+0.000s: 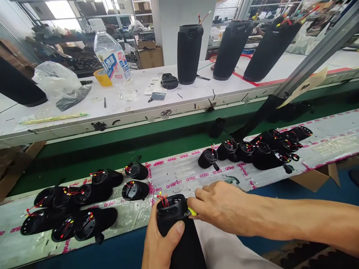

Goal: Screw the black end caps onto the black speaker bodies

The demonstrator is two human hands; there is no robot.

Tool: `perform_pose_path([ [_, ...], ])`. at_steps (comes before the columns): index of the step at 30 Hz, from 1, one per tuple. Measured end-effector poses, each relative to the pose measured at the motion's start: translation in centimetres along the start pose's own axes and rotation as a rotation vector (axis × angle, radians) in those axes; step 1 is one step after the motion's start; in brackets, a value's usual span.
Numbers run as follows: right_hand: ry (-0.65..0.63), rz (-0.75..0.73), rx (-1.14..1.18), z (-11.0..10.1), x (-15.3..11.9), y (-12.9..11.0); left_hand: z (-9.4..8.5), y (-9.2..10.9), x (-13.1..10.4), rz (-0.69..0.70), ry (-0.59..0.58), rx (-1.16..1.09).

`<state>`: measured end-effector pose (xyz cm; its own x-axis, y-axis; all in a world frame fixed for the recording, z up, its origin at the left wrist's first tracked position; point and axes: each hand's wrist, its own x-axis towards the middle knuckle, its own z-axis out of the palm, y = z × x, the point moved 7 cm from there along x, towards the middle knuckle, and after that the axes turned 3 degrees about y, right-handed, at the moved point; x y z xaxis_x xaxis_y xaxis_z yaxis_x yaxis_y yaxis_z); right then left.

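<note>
My left hand [165,235] is wrapped round a black fabric-covered cylindrical speaker body [183,244], thumb across its front near the top. Red wires with small connectors [163,201] stick out of its open end, which faces up. My right hand [211,205] is closed at the right side of the speaker's rim. Between its fingers shows a small yellow tool [192,212], its tip touching the rim; most of the tool is hidden by the fingers, so its kind is unclear.
Similar black speaker bodies [95,220] lie in groups on the taped bench [179,175], left and right. On the raised white shelf [140,82] stand more speakers [189,56], a plastic bottle [112,56], yellow tape [102,77] and a plastic bag [58,82]. A slanted metal post [314,56] rises at right.
</note>
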<state>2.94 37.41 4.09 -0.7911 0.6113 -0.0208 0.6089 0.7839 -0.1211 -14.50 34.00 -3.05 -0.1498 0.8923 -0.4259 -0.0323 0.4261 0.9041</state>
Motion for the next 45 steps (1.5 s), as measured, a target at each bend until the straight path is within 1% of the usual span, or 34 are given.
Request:
perform_pose_path([
  [8,-0.01,-0.027,-0.113,0.1,-0.5,-0.5,-0.1,0.5,0.0,0.037,0.022,0.078],
  [13,0.001,-0.055,-0.168,-0.2,-0.6,-0.9,-0.7,0.5,-0.3,0.053,0.085,0.154],
  [17,-0.01,-0.075,-0.165,0.1,-0.8,-0.9,-0.9,0.4,-0.3,0.073,0.106,0.189],
  [20,-0.026,-0.075,-0.16,0.1,-0.9,-0.7,-1.1,0.1,-0.3,0.061,0.135,0.262],
  [22,-0.023,-0.099,-0.158,-0.1,-0.8,-0.7,-1.1,-0.1,-0.1,0.055,0.132,0.287],
  [24,-0.029,-0.109,-0.137,-0.3,-0.4,-0.6,-1.0,-0.2,0.1,0.067,0.113,0.247],
  [26,-0.048,-0.076,-0.03,-0.4,0.2,-0.2,-0.8,-0.6,0.4,0.055,0.075,0.135],
  [29,0.003,0.067,0.237,-0.9,0.5,1.3,-0.1,-1.6,0.5,-0.03,-0.008,-0.096],
  [31,0.05,0.163,0.298,-1.2,0.2,2.5,0.2,-2.0,0.3,-0.096,-0.023,-0.189],
  [33,0.036,0.177,0.226,-1.2,-0.3,3.0,0.2,-2.0,0.0,-0.122,-0.01,-0.216],
  [35,-0.003,0.123,0.101,-1.0,-0.7,2.8,0.1,-1.7,-0.1,-0.118,-0.004,-0.221],
  [37,-0.005,0.053,-0.017,-1.0,-1.0,2.4,0.1,-1.5,0.0,-0.105,-0.006,-0.201],
  [41,0.082,-0.048,-0.19,-1.6,-1.2,1.6,0.1,-1.3,0.5,-0.073,-0.017,-0.135],
  [45,0.167,-0.106,-0.287,-2.1,-1.2,1.4,0.4,-1.5,0.7,-0.056,-0.043,-0.142],
])
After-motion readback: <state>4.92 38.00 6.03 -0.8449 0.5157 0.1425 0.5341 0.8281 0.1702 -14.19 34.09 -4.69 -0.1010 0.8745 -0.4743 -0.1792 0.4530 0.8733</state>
